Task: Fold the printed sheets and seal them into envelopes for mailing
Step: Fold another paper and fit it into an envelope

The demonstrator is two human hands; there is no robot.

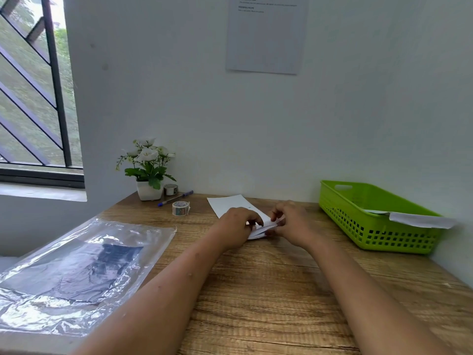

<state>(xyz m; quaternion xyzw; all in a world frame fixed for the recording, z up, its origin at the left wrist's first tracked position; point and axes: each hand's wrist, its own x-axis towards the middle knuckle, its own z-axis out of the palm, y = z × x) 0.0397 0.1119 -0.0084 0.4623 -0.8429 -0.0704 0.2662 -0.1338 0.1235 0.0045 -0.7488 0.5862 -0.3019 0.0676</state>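
A white envelope (231,204) lies flat on the wooden desk (268,290) near the back wall. At its near end sits a folded white sheet (263,228), held between both hands. My left hand (236,226) pinches the sheet's left side with curled fingers. My right hand (291,224) pinches its right side, fingertips on the raised top layer. Much of the folded sheet is hidden under the hands. Whether the sheet is partly inside the envelope I cannot tell.
A green plastic basket (378,234) with white paper in it stands at the right. A clear plastic sleeve (76,272) with dark sheets lies at the left. Two tape rolls (180,208), a blue pen (175,198) and a potted white flower (148,172) stand at the back left.
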